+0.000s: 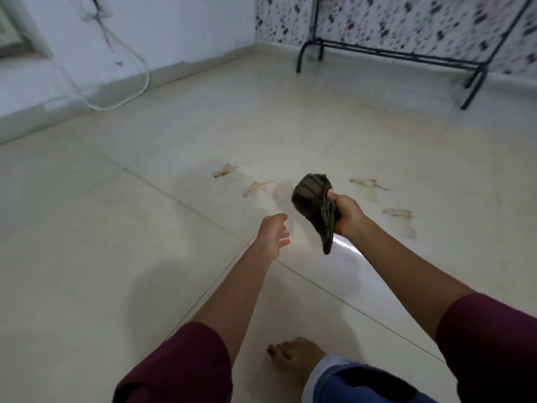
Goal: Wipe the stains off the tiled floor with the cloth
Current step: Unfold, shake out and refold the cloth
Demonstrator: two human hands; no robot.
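Observation:
My right hand (347, 212) is closed around a dark brown-grey cloth (315, 207), which hangs bunched in the air above the floor. My left hand (274, 232) is held out beside it with fingers apart, holding nothing. Several brownish stains mark the cream tiled floor (116, 228): one stain (225, 170) and a second stain (257, 188) lie left of the cloth, and a third stain (369, 184) plus a further stain (399, 213) lie to its right.
A black metal frame (392, 55) stands at the back right against a speckled wall. White cables (116, 91) loop down the left wall to the floor. My bare foot (296, 354) rests on the tiles near the bottom.

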